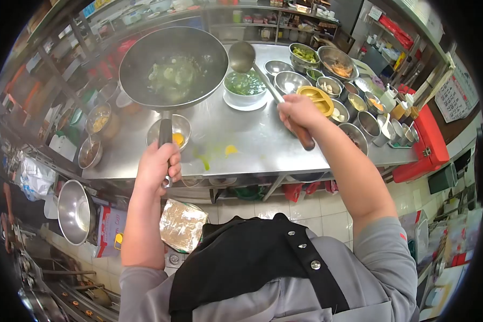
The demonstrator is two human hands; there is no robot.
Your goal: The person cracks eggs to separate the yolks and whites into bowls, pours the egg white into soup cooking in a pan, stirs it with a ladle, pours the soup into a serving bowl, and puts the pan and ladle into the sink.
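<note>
My left hand point(158, 161) is closed around the dark handle of a wok point(139, 61), held up over the steel table. Pale, wet-looking food point(172, 78) lies in the wok's middle. My right hand point(300, 112) grips the wooden-ended handle of a ladle point(242, 57), whose bowl is raised just right of the wok's rim. Below the ladle, a white bowl point(244, 99) of green leafy soup stands on a white plate point(263, 102). Under the wok handle sits a metal bowl point(183, 124) with something yellow like egg yolk, partly hidden by the handle and my hand.
The steel table point(209, 145) carries yellow and green spills. Several metal bowls and containers of ingredients crowd its right side, with a yellow dish point(317, 99) among them. A red box point(425, 139) stands at the right end. An empty steel bowl point(75, 212) is at lower left.
</note>
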